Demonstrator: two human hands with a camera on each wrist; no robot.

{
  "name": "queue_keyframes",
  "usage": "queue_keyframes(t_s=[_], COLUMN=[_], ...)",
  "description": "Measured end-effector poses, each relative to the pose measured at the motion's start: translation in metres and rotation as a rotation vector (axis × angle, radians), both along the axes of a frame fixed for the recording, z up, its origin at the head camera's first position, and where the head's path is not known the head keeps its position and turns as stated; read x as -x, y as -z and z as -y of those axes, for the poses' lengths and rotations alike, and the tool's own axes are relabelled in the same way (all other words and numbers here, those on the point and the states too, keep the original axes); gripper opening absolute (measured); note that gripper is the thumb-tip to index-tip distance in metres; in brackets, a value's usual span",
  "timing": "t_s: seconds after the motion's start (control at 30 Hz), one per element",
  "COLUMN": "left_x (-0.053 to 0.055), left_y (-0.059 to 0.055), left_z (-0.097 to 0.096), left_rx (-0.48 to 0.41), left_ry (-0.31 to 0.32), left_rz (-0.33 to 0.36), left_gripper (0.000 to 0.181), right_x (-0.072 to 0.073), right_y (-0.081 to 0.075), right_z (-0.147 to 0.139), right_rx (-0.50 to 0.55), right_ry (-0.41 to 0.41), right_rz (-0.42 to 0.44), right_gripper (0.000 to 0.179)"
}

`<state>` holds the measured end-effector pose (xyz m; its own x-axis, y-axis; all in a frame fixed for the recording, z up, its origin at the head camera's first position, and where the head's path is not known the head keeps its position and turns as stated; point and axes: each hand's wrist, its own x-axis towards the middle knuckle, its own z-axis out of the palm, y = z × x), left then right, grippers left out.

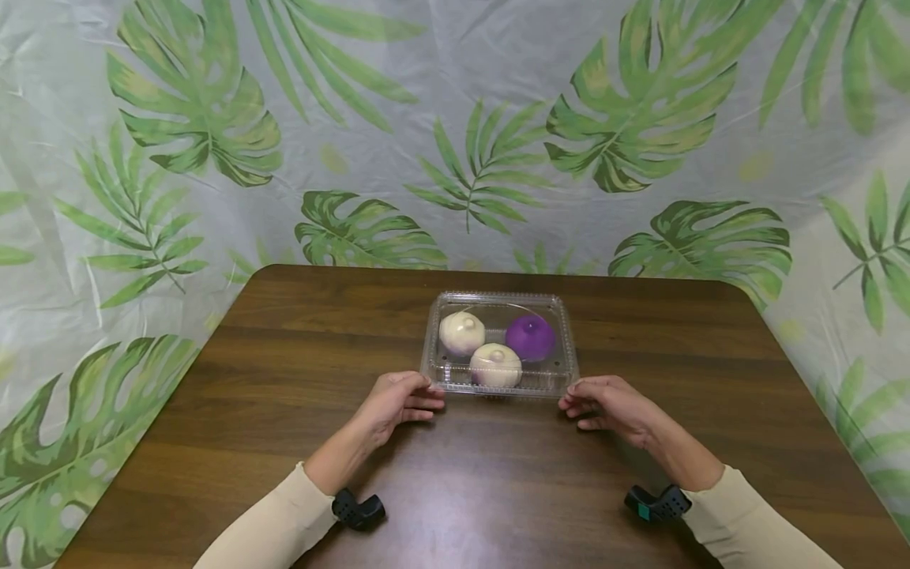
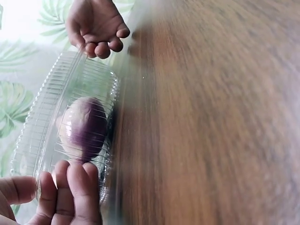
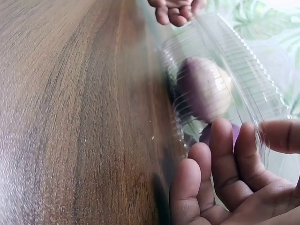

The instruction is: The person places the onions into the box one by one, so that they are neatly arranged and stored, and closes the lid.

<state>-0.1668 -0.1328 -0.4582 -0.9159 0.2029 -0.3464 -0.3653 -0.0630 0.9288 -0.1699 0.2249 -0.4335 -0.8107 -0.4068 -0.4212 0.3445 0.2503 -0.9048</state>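
A clear plastic clamshell box (image 1: 498, 299), its lid down, lies on the table in the head view. Through it show three round, turnip-like pieces: a whitish one (image 1: 462, 333) at the left, a white-and-purple one (image 1: 495, 367) at the front and a deep purple one (image 1: 530, 338) at the right. My left hand (image 1: 402, 401) pinches the rim at the box's front left corner between thumb and fingers. At the front right corner my right hand (image 1: 607, 404) pinches the same rim. In the left wrist view the front piece (image 2: 85, 126) shows through the ribbed wall.
The box sits toward the far side of the brown wooden table (image 1: 298, 340). Behind and beside the table hangs a leaf-patterned cloth (image 1: 483, 71). Black bands (image 1: 358, 510) sit at both wrists, over the edges of pale sleeves (image 1: 270, 518).
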Motion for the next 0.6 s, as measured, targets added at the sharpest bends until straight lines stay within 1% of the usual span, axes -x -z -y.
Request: queue_keyframes(t_s=[0.23, 0.4, 0.5, 0.6], left_x=[0.001, 0.003, 0.003, 0.002], left_y=[-0.002, -0.004, -0.006, -0.01], left_z=[0.002, 0.003, 0.006, 0.01], left_rx=[0.032, 0.065, 0.091, 0.113], left_ry=[-0.017, -0.003, -0.003, -0.017], left_rz=[0.007, 0.009, 0.007, 0.001], left_gripper=[0.016, 0.016, 0.019, 0.025], right_x=[0.001, 0.002, 0.001, -0.001], right_y=[0.002, 0.002, 0.0, -0.001], right_z=[-0.001, -0.002, -0.004, -0.009], right_rx=[0.001, -0.008, -0.042, -0.096], right_ry=[-0.024, -0.029, -0.032, -0.025], right_rz=[-0.002, -0.01, -0.026, -0.047], right_gripper=[0.025, 0.025, 0.029, 0.036])
